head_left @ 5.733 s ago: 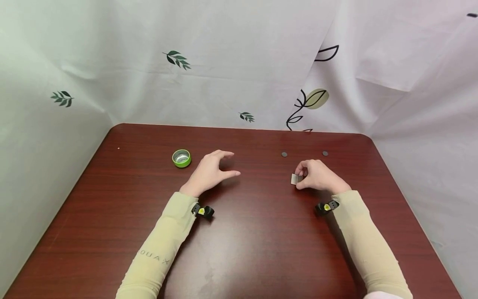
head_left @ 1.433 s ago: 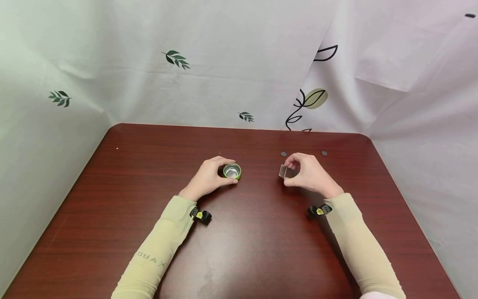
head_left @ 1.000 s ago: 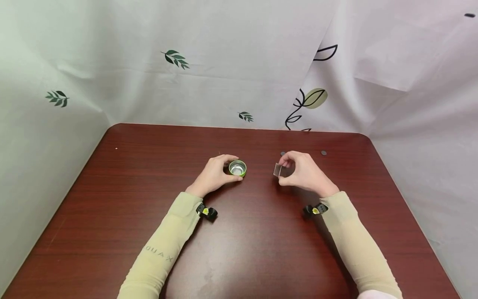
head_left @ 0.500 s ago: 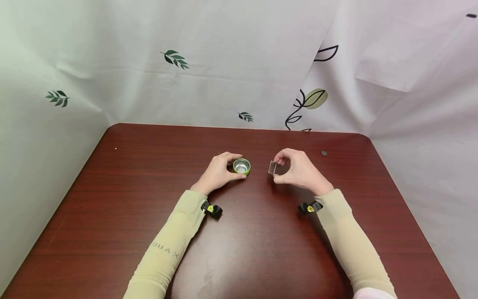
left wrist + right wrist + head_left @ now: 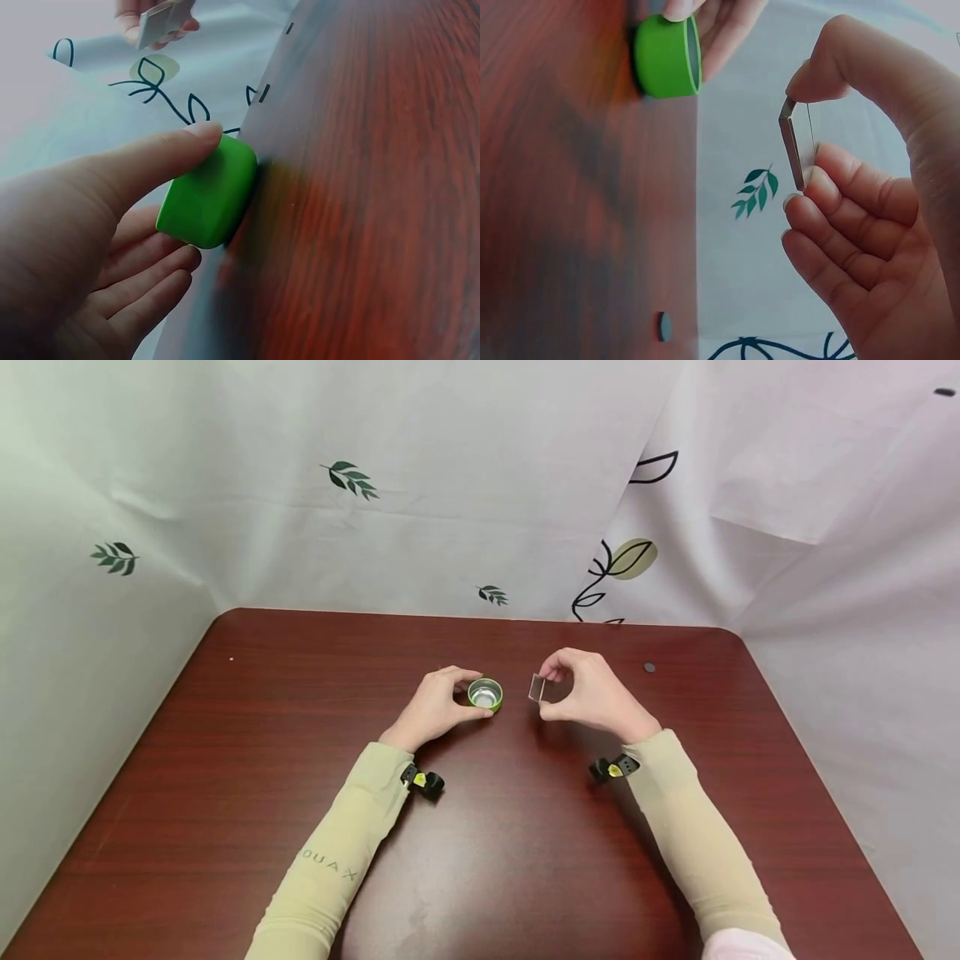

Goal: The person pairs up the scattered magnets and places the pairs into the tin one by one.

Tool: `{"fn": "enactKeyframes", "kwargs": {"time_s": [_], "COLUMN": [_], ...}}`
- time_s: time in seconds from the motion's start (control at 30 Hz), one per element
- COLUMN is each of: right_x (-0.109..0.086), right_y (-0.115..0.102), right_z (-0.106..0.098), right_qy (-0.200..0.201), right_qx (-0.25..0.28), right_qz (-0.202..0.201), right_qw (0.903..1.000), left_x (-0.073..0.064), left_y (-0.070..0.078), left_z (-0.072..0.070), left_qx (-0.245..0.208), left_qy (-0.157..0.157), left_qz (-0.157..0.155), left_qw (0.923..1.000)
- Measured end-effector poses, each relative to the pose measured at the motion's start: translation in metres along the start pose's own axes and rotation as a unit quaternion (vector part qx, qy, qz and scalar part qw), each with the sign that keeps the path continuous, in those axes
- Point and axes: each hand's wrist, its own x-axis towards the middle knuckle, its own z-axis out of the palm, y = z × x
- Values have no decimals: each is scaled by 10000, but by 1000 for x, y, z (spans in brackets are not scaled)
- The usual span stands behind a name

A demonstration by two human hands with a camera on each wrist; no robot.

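My left hand (image 5: 437, 703) grips a small round green tin (image 5: 485, 700) with a shiny silver inside, thumb on its near side and fingers on its far side. The tin stands mouth up on the table, its green wall (image 5: 214, 199) large in the left wrist view. Raised above the table, my right hand (image 5: 588, 692) pinches a thin, square, pale piece with a brownish edge (image 5: 793, 139) between thumb and fingertips. This flat square (image 5: 536, 687) is tilted, a short way to the right of the tin. What kind of thing it is, I cannot tell.
A small dark grey disc (image 5: 649, 667) lies at the back right of the dark red wooden table (image 5: 480, 860). White cloth (image 5: 420, 543) printed with leaves hangs behind and at both sides. A tiny white speck (image 5: 231, 658) is at the back left.
Earlier the tin stood farther left, untouched; my left hand has taken hold of it and brought it right. My right hand has lifted the square piece and moved left, covering one disc.
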Motion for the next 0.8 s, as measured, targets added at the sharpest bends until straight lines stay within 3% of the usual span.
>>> {"fn": "enactKeyframes", "kwargs": {"time_s": [0.43, 0.8], "right_x": [25, 40], "right_y": [-18, -27], "right_z": [-15, -12], "right_qy": [33, -58], "right_qx": [-196, -114], "right_qz": [-209, -256], "right_qw": [9996, 9996], "left_x": [0, 0], "left_y": [0, -1], "left_z": [-1, -1], "left_qx": [-2, 4], "left_qy": [-85, -118], "left_qz": [50, 41], "left_qw": [10000, 9999]}}
